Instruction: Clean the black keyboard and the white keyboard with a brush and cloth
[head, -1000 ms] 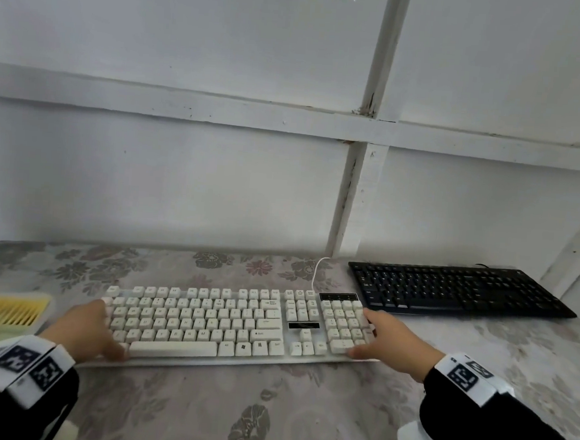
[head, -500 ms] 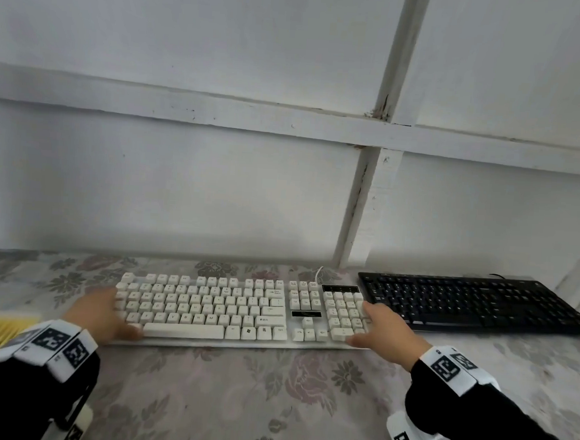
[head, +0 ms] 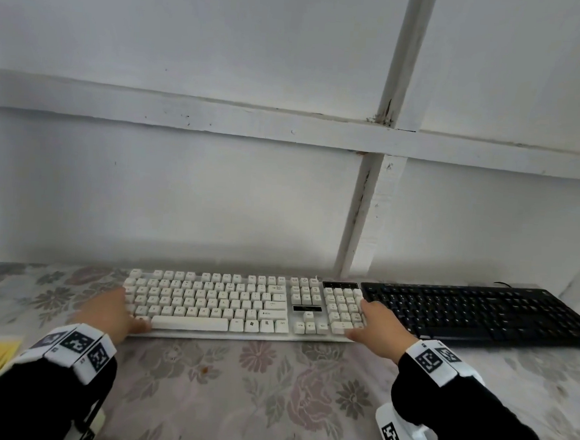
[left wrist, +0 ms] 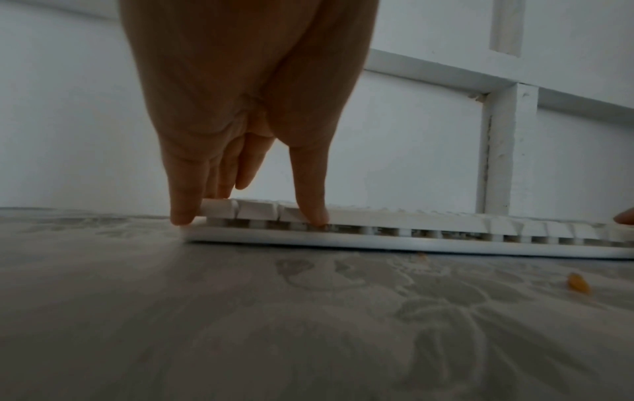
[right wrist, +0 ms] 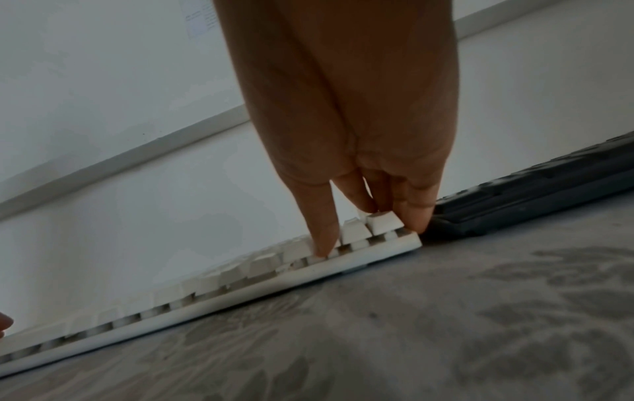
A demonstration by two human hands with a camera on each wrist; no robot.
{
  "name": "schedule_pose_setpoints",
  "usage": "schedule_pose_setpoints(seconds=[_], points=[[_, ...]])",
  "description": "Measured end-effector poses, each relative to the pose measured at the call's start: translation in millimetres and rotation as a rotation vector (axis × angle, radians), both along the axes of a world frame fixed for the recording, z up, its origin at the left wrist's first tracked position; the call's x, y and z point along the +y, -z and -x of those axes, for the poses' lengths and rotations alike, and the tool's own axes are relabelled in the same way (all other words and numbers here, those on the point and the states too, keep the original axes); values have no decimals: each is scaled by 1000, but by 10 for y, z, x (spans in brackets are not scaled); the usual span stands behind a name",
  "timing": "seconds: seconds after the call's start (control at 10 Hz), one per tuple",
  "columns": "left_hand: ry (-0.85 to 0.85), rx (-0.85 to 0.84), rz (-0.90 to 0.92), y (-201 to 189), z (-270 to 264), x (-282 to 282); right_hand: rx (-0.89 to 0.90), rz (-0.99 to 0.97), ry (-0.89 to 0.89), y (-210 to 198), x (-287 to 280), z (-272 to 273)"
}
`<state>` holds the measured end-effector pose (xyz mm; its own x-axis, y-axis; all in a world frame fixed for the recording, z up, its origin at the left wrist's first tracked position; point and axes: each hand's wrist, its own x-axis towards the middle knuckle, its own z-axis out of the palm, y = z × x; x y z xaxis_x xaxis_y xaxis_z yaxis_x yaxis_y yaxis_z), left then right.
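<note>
White keyboard (head: 227, 304) flat on floral table (head: 235, 388), its ends pinched between left hand (head: 110, 313) and right hand (head: 378, 329).

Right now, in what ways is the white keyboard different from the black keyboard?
The white keyboard has raised, blocky cream keys; the black keyboard looks flatter, with dark low keys. The left hand and right hand hold the white keyboard at its two ends; nobody touches the black keyboard. The white keyboard lies to the left, the black keyboard to the right. Both are full-size and lie flat on the flowered tablecloth, end to end along the wall.
</note>
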<state>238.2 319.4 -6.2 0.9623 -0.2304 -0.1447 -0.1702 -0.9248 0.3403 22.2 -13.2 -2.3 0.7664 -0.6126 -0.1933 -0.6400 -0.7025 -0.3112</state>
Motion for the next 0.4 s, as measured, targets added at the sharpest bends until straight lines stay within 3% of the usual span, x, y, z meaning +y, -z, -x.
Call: schedule_pose_setpoints(seconds=[0.3, 0.4], points=[[16, 19, -7, 7, -22, -13, 2, 20, -16, 12, -45, -43], [38, -20, 98, -34, 57, 39, -62, 15, -41, -64, -26, -3]])
